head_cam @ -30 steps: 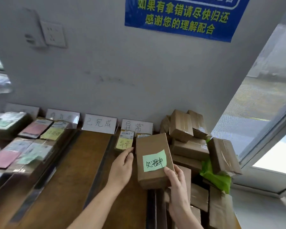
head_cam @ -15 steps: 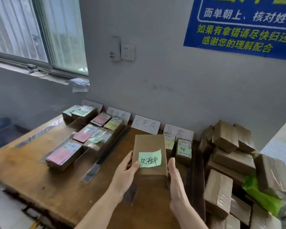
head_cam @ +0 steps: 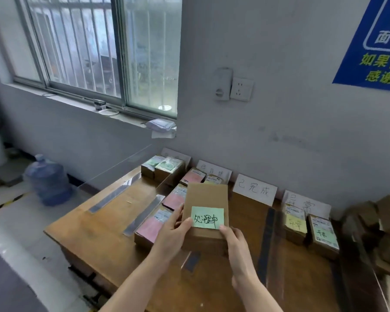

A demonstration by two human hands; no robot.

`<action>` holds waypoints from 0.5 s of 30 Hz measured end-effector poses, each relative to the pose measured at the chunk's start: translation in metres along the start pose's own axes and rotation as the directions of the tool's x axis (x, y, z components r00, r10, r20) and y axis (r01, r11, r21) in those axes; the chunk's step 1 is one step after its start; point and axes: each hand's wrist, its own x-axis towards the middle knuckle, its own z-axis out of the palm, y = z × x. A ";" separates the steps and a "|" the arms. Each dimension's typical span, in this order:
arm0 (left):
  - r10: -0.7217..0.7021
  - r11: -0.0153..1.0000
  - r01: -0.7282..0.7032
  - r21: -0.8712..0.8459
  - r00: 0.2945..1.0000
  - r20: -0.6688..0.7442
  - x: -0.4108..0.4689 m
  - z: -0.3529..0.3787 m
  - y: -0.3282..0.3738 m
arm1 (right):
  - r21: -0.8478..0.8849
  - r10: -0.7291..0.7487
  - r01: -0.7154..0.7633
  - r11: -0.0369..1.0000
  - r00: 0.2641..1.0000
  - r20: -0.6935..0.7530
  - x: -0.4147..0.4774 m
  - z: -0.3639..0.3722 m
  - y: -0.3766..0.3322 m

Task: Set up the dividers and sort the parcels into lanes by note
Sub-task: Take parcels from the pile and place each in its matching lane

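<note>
Above the counter (head_cam: 104, 233), near its middle, the parcel (head_cam: 206, 197) with its green note (head_cam: 207, 217) is held up, fingers of the left hand (head_cam: 171, 233) grasping its side, those of the right hand (head_cam: 238, 246) its near corner. Sorting step: next it needs matching to one of the cards (head_cam: 212, 168), perhaps leftward, where the writing is blurred.

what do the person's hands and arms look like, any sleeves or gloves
The left hand and right hand are bare: no gloves, rings or watch show. Both forearms are bare too, with no sleeve in view.
</note>
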 end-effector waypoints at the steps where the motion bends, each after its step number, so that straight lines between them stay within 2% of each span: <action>1: 0.009 1.000 -0.009 0.004 1.000 -0.003 0.006 -0.014 0.001 | 0.002 -0.009 0.009 1.000 1.000 0.007 0.001 0.013 -0.003; 15: 0.050 0.999 -0.052 -0.010 0.983 -0.179 0.115 -0.145 0.015 | 0.042 -0.073 0.069 0.997 0.992 0.105 0.086 0.169 -0.030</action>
